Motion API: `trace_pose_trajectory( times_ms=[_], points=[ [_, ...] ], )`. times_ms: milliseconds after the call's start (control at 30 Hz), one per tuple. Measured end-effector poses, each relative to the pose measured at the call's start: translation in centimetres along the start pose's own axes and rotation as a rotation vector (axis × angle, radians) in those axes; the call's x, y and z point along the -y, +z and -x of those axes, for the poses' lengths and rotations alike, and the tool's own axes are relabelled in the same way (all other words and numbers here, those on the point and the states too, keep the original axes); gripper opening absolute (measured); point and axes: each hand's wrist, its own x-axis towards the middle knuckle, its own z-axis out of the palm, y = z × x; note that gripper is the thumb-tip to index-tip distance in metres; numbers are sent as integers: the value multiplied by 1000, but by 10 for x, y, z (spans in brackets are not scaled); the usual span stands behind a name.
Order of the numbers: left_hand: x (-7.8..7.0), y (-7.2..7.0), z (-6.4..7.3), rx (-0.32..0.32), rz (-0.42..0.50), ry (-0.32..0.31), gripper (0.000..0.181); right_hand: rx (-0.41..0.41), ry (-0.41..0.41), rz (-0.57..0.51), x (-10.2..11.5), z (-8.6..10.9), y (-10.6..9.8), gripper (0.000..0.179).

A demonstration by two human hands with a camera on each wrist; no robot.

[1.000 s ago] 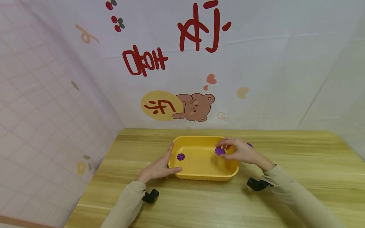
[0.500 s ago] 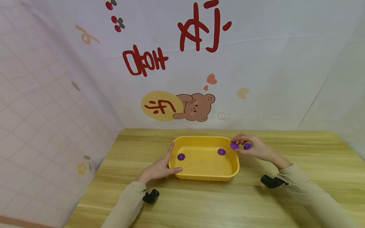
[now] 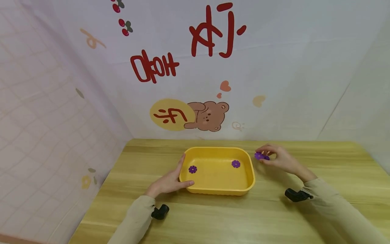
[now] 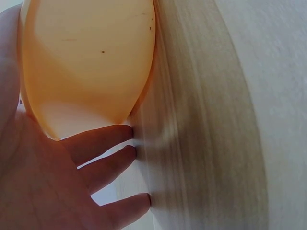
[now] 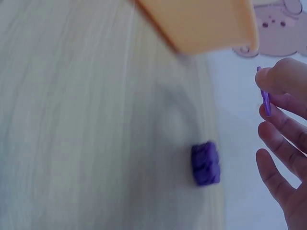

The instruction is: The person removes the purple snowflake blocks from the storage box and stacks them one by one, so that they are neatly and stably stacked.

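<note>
A yellow plastic tray (image 3: pixel 250 185) stands on the table, with one purple notched disc (image 3: pixel 192 169) on its floor at the left and another purple disc (image 3: pixel 236 164) at the right. My left hand (image 3: pixel 168 180) rests against the tray's left end, thumb over the front rim; in the left wrist view its fingers (image 4: pixel 103 141) lie spread and nearly straight along the outside. Just right of the tray, my right hand (image 3: pixel 280 160) pinches a thin purple disc (image 5: pixel 266 103) between thumb and fingertips. Below it a small purple stack (image 5: pixel 205 164) of notched discs sits on the table.
The wooden tabletop (image 3: pixel 213 217) runs back to a white printed wall cloth (image 3: pixel 292 84). Its left edge slants beside the left forearm. A black wrist camera (image 3: pixel 160 212) hangs at the left cuff and another black camera (image 3: pixel 297 195) at the right one.
My right hand has moved from inside the tray out past its right end, with a disc pinched in it. A disc now lies at the tray's right side. My left hand stays put.
</note>
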Motion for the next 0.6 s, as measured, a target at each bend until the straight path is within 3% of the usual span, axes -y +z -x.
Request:
trace_pose_trajectory(
  times_ms=[367, 600],
  points=[
    [2, -1, 2, 2, 8, -1, 111, -23, 57, 61, -22, 9, 4, 33],
    [2, -1, 2, -1, 8, -5, 112, -31, 102, -20, -24, 12, 3, 32]
  ],
)
